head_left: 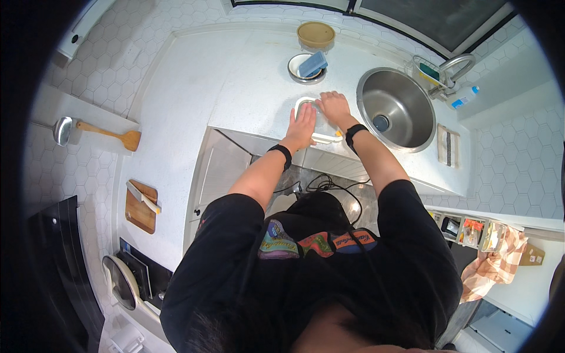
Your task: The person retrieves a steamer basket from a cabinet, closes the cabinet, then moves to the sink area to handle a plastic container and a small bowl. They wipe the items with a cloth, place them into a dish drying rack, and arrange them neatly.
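Observation:
A rectangular container with a white rim and a clear top (323,126) stands on the white countertop near its front edge, left of the sink. My left hand (303,127) lies over its left side, fingers extended across the top and thumb near the front rim. My right hand (334,107) rests at its far right corner, its fingers bent over the edge. A small yellow-orange piece (339,133) shows at the near right corner. Behind the container, a blue rectangular lidded box (313,64) leans in a white dish (295,64) with a dark rim. Palms hide part of the container.
A round steel sink (408,128) is at the right, with a curved faucet (463,59) and a bottle (464,97). A tan oval lid (316,34) sits at the back. Left, a knife (141,196) lies on a wooden cutting board (148,220). Black cables (329,182) lie on the floor.

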